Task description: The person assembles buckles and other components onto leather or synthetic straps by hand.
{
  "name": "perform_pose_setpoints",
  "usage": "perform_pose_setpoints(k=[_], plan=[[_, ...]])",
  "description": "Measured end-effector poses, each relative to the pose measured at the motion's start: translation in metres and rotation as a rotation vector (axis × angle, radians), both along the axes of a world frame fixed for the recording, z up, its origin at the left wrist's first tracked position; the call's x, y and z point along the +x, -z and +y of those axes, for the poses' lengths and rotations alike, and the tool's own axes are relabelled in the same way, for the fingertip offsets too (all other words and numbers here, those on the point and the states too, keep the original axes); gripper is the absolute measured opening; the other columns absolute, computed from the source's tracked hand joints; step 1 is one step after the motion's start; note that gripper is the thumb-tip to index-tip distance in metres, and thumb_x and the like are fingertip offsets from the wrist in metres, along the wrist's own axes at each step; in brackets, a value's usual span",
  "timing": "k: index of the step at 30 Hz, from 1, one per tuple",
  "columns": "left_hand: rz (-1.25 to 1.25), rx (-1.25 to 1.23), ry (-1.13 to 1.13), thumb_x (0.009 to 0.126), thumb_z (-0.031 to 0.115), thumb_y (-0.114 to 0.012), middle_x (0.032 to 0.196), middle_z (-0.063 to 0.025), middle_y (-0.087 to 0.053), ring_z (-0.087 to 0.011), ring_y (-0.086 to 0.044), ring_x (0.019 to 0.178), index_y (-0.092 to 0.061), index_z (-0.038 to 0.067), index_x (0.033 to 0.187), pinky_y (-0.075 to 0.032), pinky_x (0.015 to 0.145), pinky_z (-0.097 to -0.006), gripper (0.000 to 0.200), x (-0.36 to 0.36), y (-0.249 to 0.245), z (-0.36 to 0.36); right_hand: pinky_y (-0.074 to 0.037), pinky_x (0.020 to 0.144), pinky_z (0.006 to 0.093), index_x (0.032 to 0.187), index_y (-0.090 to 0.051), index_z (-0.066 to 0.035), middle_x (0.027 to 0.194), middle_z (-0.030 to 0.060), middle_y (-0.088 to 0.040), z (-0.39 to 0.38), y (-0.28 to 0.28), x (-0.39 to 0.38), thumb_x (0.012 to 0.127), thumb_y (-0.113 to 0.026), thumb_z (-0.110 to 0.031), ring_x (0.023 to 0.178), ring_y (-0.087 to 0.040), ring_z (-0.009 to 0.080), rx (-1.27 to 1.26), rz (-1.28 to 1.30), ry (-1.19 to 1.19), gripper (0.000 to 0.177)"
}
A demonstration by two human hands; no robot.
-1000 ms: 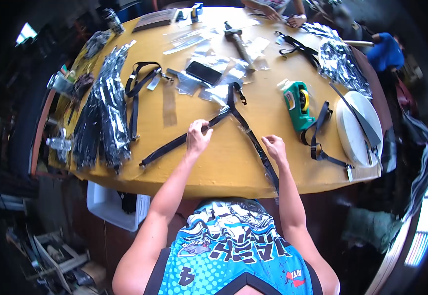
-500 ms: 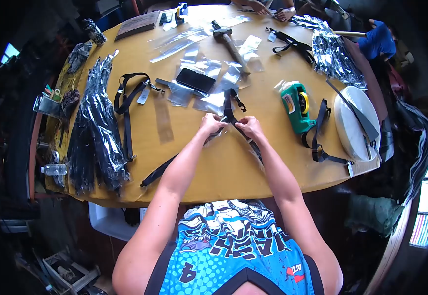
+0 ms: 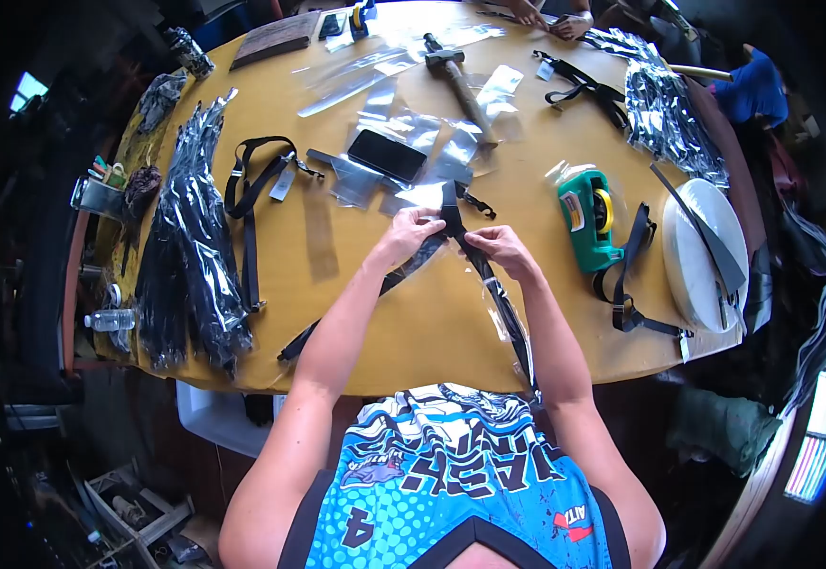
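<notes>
A black webbing strap with a forked joint (image 3: 452,216) lies before me at the middle of the table. My left hand (image 3: 409,235) pinches it at the left side of the joint. Just to the right, my right hand (image 3: 500,250) is closed on the right branch near the fork. That branch runs toward my body inside a clear plastic sleeve (image 3: 502,308). The other branch (image 3: 301,341) trails under my left forearm to the lower left. Beyond my hands, a black clip (image 3: 477,203) lies beside the strap's upper end.
Wrapped straps (image 3: 190,247) are piled left, near a loose strap (image 3: 250,204). Ahead lie a phone (image 3: 386,155), clear sleeves (image 3: 351,180) and a hammer (image 3: 460,87). A green tape dispenser (image 3: 587,223) and webbing roll (image 3: 702,256) stand right. Another person's hands (image 3: 565,24) work opposite.
My hands have moved slightly apart, the right one shifting rightward. More of the sleeved right branch shows, now stretching to the table's near edge. The whole view has shifted slightly.
</notes>
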State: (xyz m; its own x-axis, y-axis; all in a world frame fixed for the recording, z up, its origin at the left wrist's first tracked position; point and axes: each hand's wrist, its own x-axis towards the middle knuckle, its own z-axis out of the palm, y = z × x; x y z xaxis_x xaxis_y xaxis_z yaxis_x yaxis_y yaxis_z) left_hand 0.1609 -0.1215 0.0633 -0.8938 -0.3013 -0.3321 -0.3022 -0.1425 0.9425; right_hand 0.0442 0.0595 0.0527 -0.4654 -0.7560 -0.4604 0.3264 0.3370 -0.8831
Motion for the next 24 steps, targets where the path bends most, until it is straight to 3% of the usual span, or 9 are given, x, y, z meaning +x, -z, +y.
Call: perform_pose_setpoints(k=[2, 6, 13, 15, 24], plan=[[0.049, -0.02, -0.024, 0.084, 0.01, -0.062, 0.09, -0.0041, -0.064, -0.0069, -0.059, 0.074, -0.059, -0.002, 0.108, -0.049, 0.065, -0.0204, 0.028, 0.003, 0.02, -0.003, -0.039, 0.052, 0.0213, 0.092, -0.068, 0.0, 0.069, 0.0006, -0.062, 0.001, -0.007, -0.001, 0.083, -0.064, -0.03, 0.056, -0.049, 0.0056, 0.099, 0.15, -0.057, 0.031], [0.083, 0.057, 0.016, 0.084, 0.008, -0.061, 0.091, -0.0058, -0.065, -0.0095, -0.06, 0.075, -0.06, -0.002, 0.108, -0.049, 0.065, -0.0215, 0.026, 0.015, 0.0, 0.006, -0.033, 0.047, 0.0231, 0.087, -0.07, -0.003, 0.06, -0.0031, -0.053, 0.001, -0.011, 0.002, 0.081, -0.066, -0.033, 0.052, -0.042, 0.0053, 0.149, 0.218, -0.102, 0.031], [0.011, 0.025, 0.015, 0.081, 0.006, -0.064, 0.088, -0.0072, -0.066, -0.0094, -0.061, 0.076, -0.062, -0.002, 0.103, -0.049, 0.066, -0.0215, 0.024, 0.028, -0.013, 0.013, -0.034, 0.048, 0.0232, 0.088, -0.07, -0.004, 0.062, -0.0026, -0.056, 0.003, -0.029, 0.016, 0.081, -0.066, -0.034, 0.053, -0.043, 0.0052, 0.188, 0.301, -0.148, 0.031], [0.02, -0.118, 0.026, 0.078, 0.005, -0.067, 0.087, -0.0084, -0.067, -0.0104, -0.062, 0.077, -0.062, -0.004, 0.102, -0.05, 0.068, -0.0227, 0.027, 0.03, -0.014, 0.016, -0.036, 0.05, 0.0235, 0.088, -0.07, -0.004, 0.063, -0.0022, -0.058, 0.004, -0.03, 0.017, 0.081, -0.065, -0.035, 0.055, -0.045, 0.0055, 0.184, 0.289, -0.176, 0.032], [0.022, -0.13, 0.076, 0.074, 0.001, -0.069, 0.09, -0.0087, -0.066, -0.0107, -0.062, 0.078, -0.059, -0.003, 0.103, -0.05, 0.073, -0.0226, 0.031, 0.041, -0.031, 0.024, -0.032, 0.047, 0.0213, 0.089, -0.07, -0.002, 0.063, -0.0026, -0.058, 0.008, -0.032, 0.028, 0.082, -0.065, -0.034, 0.053, -0.043, 0.0039, 0.143, 0.213, -0.161, 0.032]])
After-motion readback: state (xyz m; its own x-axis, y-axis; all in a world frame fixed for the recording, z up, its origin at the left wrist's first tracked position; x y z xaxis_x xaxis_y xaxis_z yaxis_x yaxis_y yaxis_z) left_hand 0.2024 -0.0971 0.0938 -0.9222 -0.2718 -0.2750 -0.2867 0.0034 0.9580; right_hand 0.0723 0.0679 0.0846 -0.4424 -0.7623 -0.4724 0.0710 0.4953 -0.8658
